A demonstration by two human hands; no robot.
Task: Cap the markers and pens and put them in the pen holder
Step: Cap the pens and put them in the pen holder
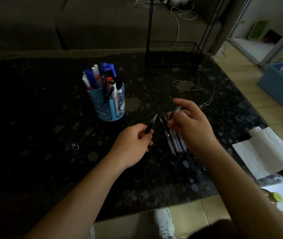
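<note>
A blue pen holder (109, 107) stands on the dark speckled table (42, 118), filled with several capped markers and pens. My left hand (134, 144) grips an uncapped black pen (152, 124), its tip pointing up and right. My right hand (190, 125) pinches a clear pen cap (175, 112) just right of that tip, a short gap apart. Several more uncapped pens (173, 140) lie side by side on the table between and under my hands.
A black wire basket (173, 52) stands at the table's far edge with a thin white cord (199, 87) in front of it. White paper sheets (264, 152) lie at the right edge. A small ring (75, 146) lies at left.
</note>
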